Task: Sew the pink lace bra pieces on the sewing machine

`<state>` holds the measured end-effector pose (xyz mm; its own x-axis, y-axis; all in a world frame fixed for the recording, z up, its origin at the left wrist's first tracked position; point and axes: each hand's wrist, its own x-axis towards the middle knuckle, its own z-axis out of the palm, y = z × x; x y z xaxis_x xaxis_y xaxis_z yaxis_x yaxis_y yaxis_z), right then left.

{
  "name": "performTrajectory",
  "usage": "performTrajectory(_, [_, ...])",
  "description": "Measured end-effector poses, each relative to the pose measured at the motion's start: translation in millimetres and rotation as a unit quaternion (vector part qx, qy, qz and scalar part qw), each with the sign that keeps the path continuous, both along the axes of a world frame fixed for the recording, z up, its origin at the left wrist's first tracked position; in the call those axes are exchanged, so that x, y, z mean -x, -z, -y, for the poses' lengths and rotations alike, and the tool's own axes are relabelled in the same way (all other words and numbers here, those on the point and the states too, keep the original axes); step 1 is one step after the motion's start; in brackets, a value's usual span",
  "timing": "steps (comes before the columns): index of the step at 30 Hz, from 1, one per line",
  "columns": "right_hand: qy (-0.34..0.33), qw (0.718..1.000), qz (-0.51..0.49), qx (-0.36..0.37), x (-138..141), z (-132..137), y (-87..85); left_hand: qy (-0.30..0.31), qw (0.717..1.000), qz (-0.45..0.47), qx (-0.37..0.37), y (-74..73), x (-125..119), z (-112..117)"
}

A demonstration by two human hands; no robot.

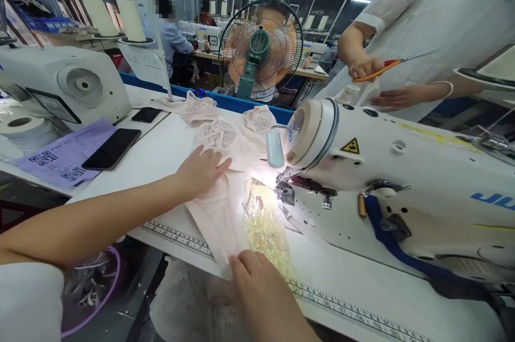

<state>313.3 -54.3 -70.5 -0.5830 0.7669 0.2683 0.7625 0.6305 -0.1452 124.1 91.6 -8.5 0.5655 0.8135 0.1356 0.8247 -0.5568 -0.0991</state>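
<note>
A pale pink garment (219, 208) with lace parts lies across the white table (161, 154) and runs under the needle area (286, 191) of a white sewing machine (386, 170). My left hand (201, 170) rests flat on the fabric, fingers stretched out toward the machine. My right hand (261, 288) is at the table's near edge, its fingers pressed on the fabric's lower end beside a yellowish lace strip (269, 237). The machine's lamp lights the cloth at the needle.
Two black phones (111, 148) (147, 114) and a purple sheet (64, 157) lie at the left near another machine (60, 81). A fan (260, 48) stands behind. On the right a person in white holds scissors (382, 68). A ruler strip (177, 235) edges the table.
</note>
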Motion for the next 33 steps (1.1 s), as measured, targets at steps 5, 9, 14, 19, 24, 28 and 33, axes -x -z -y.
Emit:
performTrajectory(5, [0.007,0.987,-0.119,0.105,-29.0,2.8,-26.8,-0.09,0.981,0.047,0.165,-33.1,29.5,5.5])
performTrajectory(9, [0.033,0.871,-0.357,0.336,-75.5,2.6,-51.8,-0.096,0.881,0.206,0.416,-63.8,32.6,-0.7])
performTrajectory(14, [0.102,0.811,-0.391,0.423,-90.8,-21.4,-46.4,-0.124,0.935,0.051,0.328,-56.6,30.6,-28.0])
performTrajectory(19, [0.305,0.923,-0.209,0.11,-79.9,-47.6,-27.8,-0.135,0.98,-0.028,0.146,-43.0,1.6,-38.2])
performTrajectory(24, [0.235,0.967,-0.095,-0.034,-51.6,-36.3,-30.1,-0.039,0.985,0.038,0.163,-22.8,-67.9,-33.1])
performTrajectory(28, [0.169,0.985,0.002,-0.023,-10.8,-43.9,-23.7,-0.022,0.98,0.089,0.179,4.7,-106.8,-44.4])
performTrajectory(33, [0.144,0.988,0.037,-0.027,6.0,-66.7,-12.5,-0.033,0.978,0.122,0.167,18.6,-112.6,-71.1])
